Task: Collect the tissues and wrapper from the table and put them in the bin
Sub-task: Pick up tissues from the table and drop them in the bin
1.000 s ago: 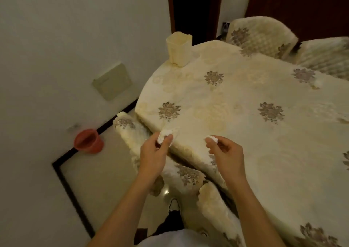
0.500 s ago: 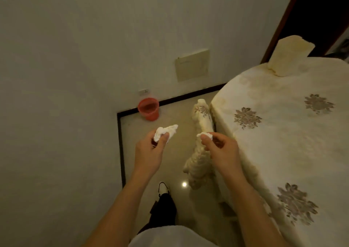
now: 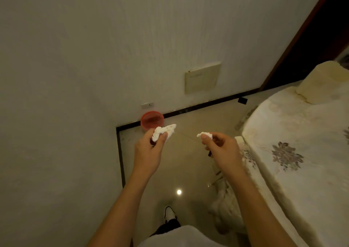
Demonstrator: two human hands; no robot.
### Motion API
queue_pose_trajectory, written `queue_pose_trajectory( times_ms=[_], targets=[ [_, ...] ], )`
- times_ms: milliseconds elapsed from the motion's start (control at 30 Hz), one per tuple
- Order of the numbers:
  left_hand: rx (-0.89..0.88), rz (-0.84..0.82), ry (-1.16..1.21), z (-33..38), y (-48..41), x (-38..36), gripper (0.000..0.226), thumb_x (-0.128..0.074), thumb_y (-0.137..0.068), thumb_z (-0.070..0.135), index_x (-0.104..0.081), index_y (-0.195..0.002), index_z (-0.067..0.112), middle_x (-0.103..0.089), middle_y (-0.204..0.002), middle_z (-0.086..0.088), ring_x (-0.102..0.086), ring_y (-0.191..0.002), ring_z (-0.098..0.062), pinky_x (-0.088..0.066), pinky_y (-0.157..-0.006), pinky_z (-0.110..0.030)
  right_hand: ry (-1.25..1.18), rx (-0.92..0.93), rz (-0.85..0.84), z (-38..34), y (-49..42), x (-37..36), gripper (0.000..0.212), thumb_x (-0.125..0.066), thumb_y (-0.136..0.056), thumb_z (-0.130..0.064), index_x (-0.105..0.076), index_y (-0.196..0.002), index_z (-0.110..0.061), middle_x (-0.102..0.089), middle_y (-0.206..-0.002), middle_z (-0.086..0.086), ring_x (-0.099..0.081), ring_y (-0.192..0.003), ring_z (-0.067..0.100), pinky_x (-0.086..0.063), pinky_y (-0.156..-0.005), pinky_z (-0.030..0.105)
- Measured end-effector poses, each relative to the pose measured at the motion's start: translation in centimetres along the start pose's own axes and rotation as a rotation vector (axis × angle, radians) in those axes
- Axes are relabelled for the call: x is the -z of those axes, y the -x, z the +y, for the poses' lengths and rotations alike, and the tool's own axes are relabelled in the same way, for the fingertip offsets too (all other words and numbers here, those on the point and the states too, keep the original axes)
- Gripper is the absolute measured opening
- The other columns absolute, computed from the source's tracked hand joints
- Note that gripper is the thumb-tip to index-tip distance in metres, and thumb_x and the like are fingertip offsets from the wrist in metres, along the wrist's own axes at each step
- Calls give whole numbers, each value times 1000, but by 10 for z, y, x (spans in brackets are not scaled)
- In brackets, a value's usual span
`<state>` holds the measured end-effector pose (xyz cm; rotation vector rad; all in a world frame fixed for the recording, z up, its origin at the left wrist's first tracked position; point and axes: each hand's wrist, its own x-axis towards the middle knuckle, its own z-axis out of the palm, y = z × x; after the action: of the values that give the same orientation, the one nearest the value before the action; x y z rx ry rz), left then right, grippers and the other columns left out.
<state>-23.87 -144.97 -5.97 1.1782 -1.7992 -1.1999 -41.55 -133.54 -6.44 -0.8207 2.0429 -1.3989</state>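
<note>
My left hand [image 3: 148, 153] pinches a crumpled white tissue [image 3: 164, 132] between thumb and fingers; something dark red peeks out beneath it in the palm. My right hand [image 3: 221, 149] grips a smaller white tissue wad [image 3: 204, 135]. Both hands are raised over the floor, left of the table. The small red bin [image 3: 152, 119] stands on the floor in the wall corner, just beyond the left hand's tissue. The table [image 3: 306, 152] with its cream flowered cloth is at the right.
A cream tissue holder [image 3: 324, 82] sits on the table's far end. A covered chair [image 3: 228, 199] stands by the table edge below my right arm. White walls close the left and back, with a socket [image 3: 147, 105] and panel [image 3: 202, 79]. My shoe [image 3: 170, 213] shows on the glossy floor.
My view has swung left from the table toward the corner. Both hands, still holding tissues, have left the table edge and now hang over the floor nearer the red bin.
</note>
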Motion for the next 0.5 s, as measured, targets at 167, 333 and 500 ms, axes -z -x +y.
queue_pose_trajectory(
  times_ms=[167,333,500],
  targets=[
    [-17,-45,-6,-3,-61,16,9,-59,-93,35,-62,-86,31,-60,-72,7,-55,-61,0,-42,-52,-11,14,27,17,-18,-34,-30,7,-68,-83,-52,-66,-80,-45,-70,-79,-13,-67,-75,12,-60,-62,30],
    [-8,-64,22,-7,-107,14,9,-60,-93,35,-61,-88,41,-64,-82,10,-57,-70,7,-47,-57,-12,-1,1,20,-27,-70,-45,12,-68,-81,-51,-68,-86,-40,-71,-77,-8,-67,-74,13,-58,-63,27],
    [10,-118,3,-7,-153,-3,18,-59,-94,37,-56,-78,46,-61,-80,14,-55,-72,13,-48,-62,-22,9,-24,38,-29,-115,-52,15,-68,-83,-50,-70,-88,-35,-72,-77,0,-68,-75,19,-57,-65,28]
  ],
)
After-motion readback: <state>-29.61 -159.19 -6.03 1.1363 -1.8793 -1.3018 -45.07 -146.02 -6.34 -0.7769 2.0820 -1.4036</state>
